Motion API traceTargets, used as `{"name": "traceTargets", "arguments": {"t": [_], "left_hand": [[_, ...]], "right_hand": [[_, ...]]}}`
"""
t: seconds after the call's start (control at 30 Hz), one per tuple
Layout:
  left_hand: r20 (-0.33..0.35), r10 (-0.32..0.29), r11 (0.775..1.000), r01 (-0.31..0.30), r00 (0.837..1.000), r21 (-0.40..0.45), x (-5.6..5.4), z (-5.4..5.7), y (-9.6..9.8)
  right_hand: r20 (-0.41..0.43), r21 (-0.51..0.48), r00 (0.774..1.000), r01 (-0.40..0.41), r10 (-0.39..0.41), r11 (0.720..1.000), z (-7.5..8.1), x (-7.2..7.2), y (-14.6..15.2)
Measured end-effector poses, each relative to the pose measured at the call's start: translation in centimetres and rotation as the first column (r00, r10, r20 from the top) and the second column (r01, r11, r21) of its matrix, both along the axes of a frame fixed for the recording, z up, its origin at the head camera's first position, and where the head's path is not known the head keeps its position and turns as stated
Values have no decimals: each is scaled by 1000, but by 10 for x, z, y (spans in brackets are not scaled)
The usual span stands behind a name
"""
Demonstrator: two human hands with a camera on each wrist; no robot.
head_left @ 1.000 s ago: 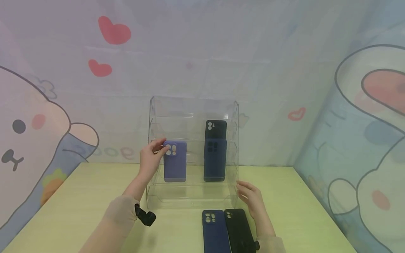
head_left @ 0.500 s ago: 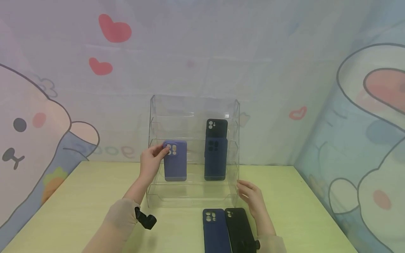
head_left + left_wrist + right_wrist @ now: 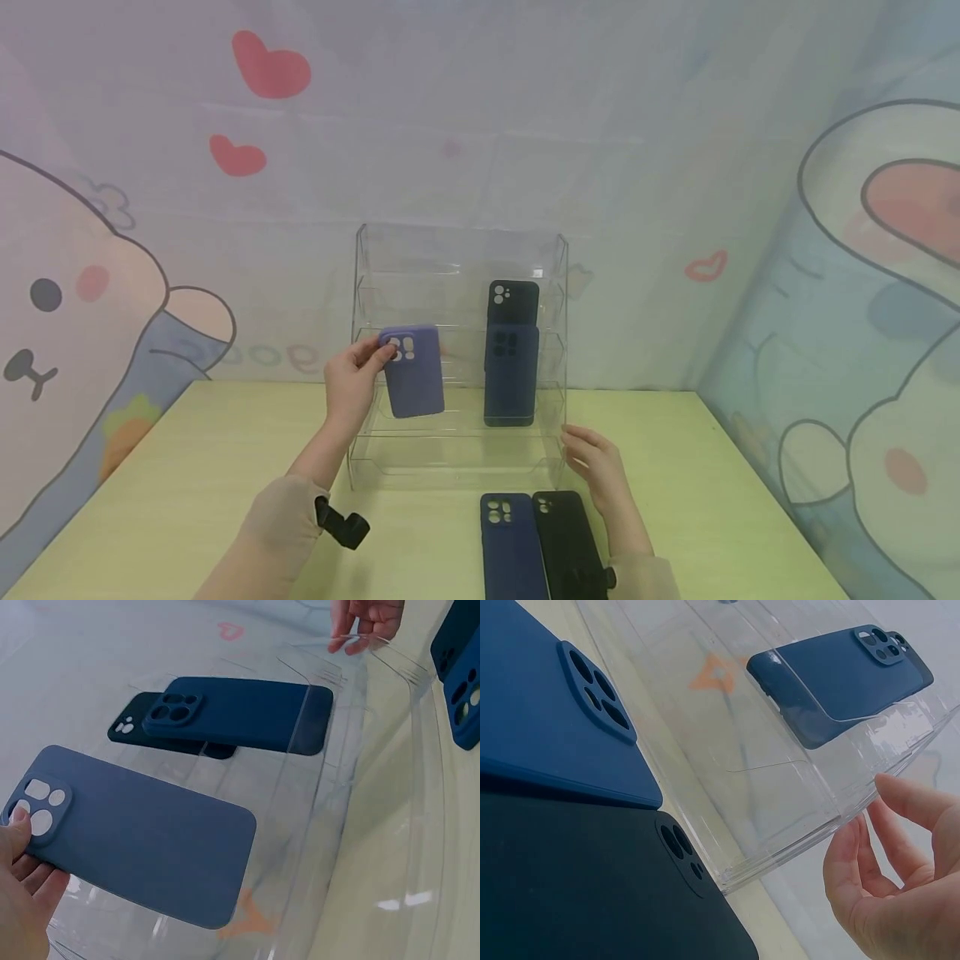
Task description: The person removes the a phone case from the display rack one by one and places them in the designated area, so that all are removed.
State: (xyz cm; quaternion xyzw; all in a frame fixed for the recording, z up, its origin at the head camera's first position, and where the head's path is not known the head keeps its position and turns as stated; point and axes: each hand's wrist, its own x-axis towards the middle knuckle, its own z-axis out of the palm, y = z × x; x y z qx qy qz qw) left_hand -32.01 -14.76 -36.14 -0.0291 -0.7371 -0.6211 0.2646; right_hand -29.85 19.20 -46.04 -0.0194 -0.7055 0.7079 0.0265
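My left hand (image 3: 351, 385) pinches a lavender phone case (image 3: 414, 375) by its camera corner, thumb over the lens cutouts. The case tilts slightly in front of the clear tiered display stand (image 3: 450, 462), and in the left wrist view the whole purple case (image 3: 150, 832) shows, held at its left end. My right hand (image 3: 596, 467) is at the stand's lower right side, fingers loosely bent and fingertips right at the side panel (image 3: 810, 838). A navy phone case (image 3: 512, 383) stands on the stand's right half, partly covering a black phone case (image 3: 513, 303) on the tier behind.
On the table before the stand lie another navy phone case (image 3: 512, 542) and another black phone case (image 3: 566, 537), side by side. A cartoon-printed cloth backdrop (image 3: 465, 108) hangs behind the pale yellow table (image 3: 150, 483).
My left hand has lifted the lavender case slightly up and to the left, and the case has tilted from upright. My right hand has stayed by the stand's side.
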Motion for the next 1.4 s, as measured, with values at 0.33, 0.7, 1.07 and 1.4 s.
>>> {"name": "traceTargets", "arguments": {"t": [0.33, 0.7, 1.07, 1.4], "left_hand": [[67, -74, 994, 68, 995, 88, 20, 12, 8], [316, -195, 981, 190, 928, 46, 31, -13, 13], [439, -227, 973, 222, 869, 63, 42, -48, 24], [516, -205, 974, 227, 831, 21, 54, -78, 34]], "right_hand": [[7, 7, 1000, 10, -11, 1000, -1, -2, 0], [18, 11, 999, 27, -27, 1000, -1, -2, 1], [16, 26, 1000, 23, -23, 999, -2, -2, 2], [22, 20, 1000, 16, -16, 1000, 1, 0, 1]]}}
